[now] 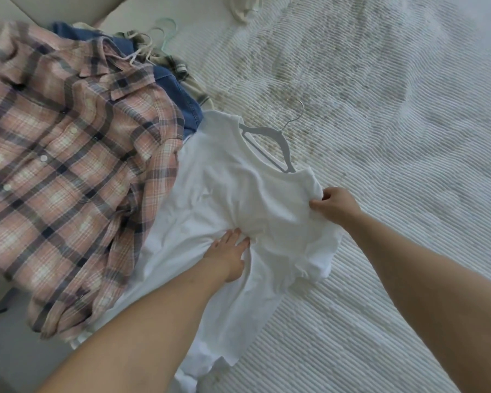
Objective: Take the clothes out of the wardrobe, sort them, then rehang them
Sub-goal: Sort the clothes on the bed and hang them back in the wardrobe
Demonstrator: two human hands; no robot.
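1. While your left hand (228, 252) lies flat on the white T-shirt (238, 199), its fingers (236, 236) are straight and close together, pressing the cloth near the shirt's middle.
2. Your right hand (333, 205) is at 3 o'clock from the shirt's chest, its fingers curled and pinching the sleeve edge.
3. That T-shirt lies spread on the bed (380, 251), on a ribbed white cover, with a grey hanger (270, 143) still through its neck; the hook points toward 1 o'clock.
4. At 9 o'clock of the T-shirt lies a pink plaid shirt (68, 165), its edge just beside the white cloth.
5. Under the plaid shirt, toward 12 o'clock, a blue denim garment (179, 95) shows.
6. Further toward 11 o'clock, pale hangers (153, 38) lie in a loose pile with more cloth.
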